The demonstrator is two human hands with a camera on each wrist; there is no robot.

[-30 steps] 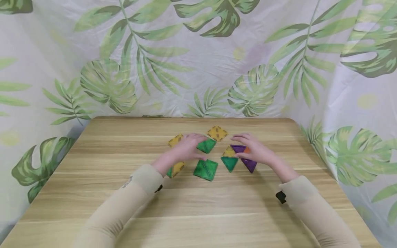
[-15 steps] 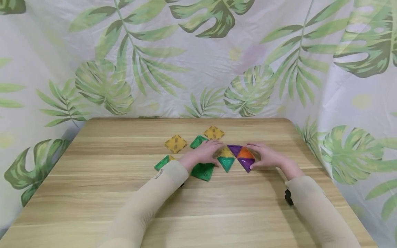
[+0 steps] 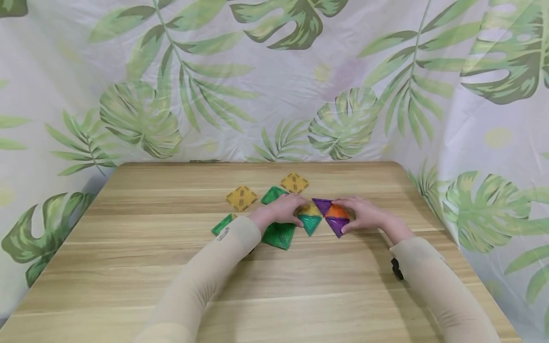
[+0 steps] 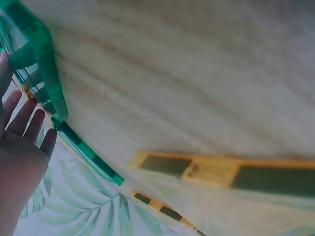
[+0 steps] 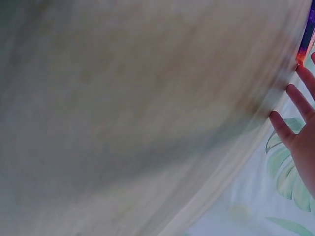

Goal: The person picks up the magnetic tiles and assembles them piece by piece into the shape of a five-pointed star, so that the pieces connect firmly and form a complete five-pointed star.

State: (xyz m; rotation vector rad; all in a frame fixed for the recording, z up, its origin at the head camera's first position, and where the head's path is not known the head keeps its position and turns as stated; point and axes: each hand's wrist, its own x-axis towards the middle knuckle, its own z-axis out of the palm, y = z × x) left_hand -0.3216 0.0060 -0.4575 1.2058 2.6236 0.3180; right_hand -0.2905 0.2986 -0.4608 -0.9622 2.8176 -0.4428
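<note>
Several see-through triangular magnetic tiles lie flat as a fan between my hands in the head view: a yellow one (image 3: 310,209), a teal-green one (image 3: 310,225), an upper purple one (image 3: 321,205), an orange one (image 3: 337,212) and a lower purple one (image 3: 336,226). My left hand (image 3: 280,209) holds the fan's left side, its fingers at the yellow tile and its thumb beside the teal-green one. My right hand (image 3: 363,214) holds the right side, thumb on the lower purple tile, fingers over the orange one. Both wrist views catch the tiles only at their edges.
Beneath the left hand lies a larger green tile (image 3: 279,237); another green one (image 3: 272,194) is behind it. Yellow square tiles (image 3: 242,198) sit farther back and left. A green-and-yellow piece (image 3: 222,225) is partly behind the left sleeve. A leaf-print cloth (image 3: 274,95) hangs behind the table.
My left hand has moved right, from above the green tiles to the fan's left side. My right hand has shifted outward to its right side. The fan's right tiles have slid slightly left.
</note>
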